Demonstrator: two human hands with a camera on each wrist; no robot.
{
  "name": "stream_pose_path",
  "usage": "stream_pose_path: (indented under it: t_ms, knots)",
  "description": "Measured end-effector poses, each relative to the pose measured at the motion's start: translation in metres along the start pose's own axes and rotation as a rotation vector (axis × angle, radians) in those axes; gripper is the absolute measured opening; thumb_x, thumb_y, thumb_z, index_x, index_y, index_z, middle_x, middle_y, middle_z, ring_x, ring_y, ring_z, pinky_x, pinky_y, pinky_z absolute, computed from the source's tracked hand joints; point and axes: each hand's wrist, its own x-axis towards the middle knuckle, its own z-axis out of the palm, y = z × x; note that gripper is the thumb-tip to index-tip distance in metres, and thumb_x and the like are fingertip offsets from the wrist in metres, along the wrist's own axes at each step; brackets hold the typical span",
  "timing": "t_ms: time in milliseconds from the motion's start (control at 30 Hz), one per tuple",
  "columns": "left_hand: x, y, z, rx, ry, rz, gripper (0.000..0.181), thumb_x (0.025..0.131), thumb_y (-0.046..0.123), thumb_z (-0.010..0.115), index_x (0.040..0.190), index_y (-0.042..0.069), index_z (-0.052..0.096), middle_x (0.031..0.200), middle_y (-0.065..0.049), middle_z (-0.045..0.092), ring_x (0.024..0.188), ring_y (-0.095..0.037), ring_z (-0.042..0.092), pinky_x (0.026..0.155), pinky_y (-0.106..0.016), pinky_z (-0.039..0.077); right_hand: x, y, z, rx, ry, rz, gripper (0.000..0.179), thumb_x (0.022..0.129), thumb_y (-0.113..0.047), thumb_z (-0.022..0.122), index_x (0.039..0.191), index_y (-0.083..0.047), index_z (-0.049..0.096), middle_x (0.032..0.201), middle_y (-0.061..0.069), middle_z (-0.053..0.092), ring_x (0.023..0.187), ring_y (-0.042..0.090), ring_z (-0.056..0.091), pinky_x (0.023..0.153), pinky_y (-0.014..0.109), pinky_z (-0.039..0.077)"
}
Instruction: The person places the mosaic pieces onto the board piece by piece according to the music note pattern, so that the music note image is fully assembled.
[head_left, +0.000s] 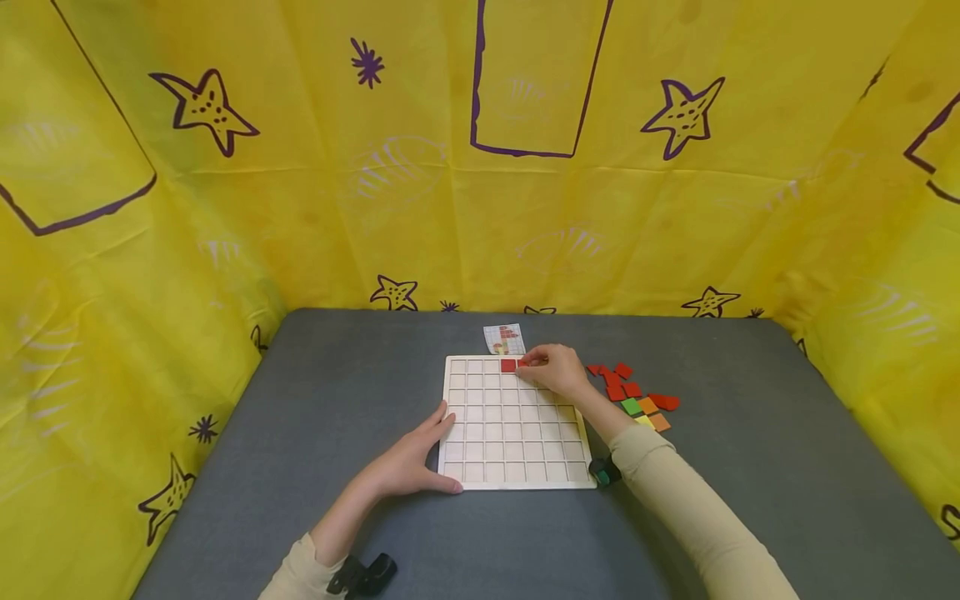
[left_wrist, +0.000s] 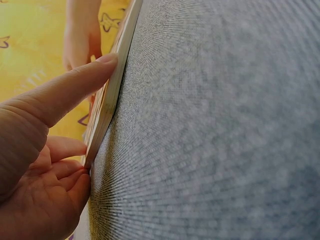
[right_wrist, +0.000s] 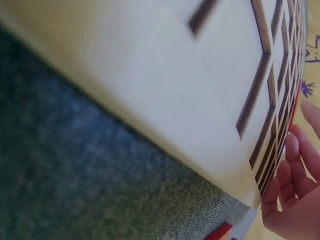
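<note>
A pale square grid board [head_left: 510, 452] lies on the table. My left hand [head_left: 408, 462] steadies its near left corner, with the thumb [left_wrist: 80, 87] straight against the front edge and the other fingers touching the left side. At the board's far edge my right hand [head_left: 557, 371] pinches a red tile [head_left: 522, 362] between thumb and fingertips. One red square tile [head_left: 508, 366] fills a cell in the top row, just left of those fingertips. In the right wrist view the right hand [right_wrist: 295, 185] is beyond the grid, partly cut off by the frame.
Right of the board lie loose tiles: several red ones [head_left: 632, 389], a green one [head_left: 630, 407], a yellow one [head_left: 644, 422] and orange ones [head_left: 660, 422]. A small printed pattern card [head_left: 493, 337] lies behind the board. Yellow patterned cloth [head_left: 450, 225] hangs around the grey table [head_left: 360, 375].
</note>
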Motion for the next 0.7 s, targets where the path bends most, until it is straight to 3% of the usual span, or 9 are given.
stream_pose_path:
  t_ms: [300, 700]
  knots:
    - [-0.001, 0.001, 0.0, 0.001, 0.0, 0.002, 0.108, 0.068, 0.043, 0.083, 0.15, 0.004, 0.024, 0.16, -0.014, 0.008, 0.144, -0.034, 0.019, 0.109, -0.053, 0.027, -0.009, 0.006, -0.02, 0.13, -0.011, -0.008, 0.028, 0.082, -0.037, 0.073, 0.101, -0.017, 0.073, 0.089, 0.002, 0.068, 0.078, 0.018, 0.056, 0.064, 0.029, 0.045]
    - [0.0, 0.002, 0.001, -0.005, 0.003, -0.011, 0.107, 0.068, 0.041, 0.083, 0.15, 0.004, 0.025, 0.16, -0.013, 0.009, 0.144, -0.033, 0.018, 0.11, -0.053, 0.027, -0.039, 0.041, -0.049, 0.198, -0.025, 0.047, 0.033, 0.082, -0.035, 0.074, 0.107, -0.015, 0.072, 0.098, 0.003, 0.071, 0.087, 0.019, 0.06, 0.071, 0.027, 0.048]
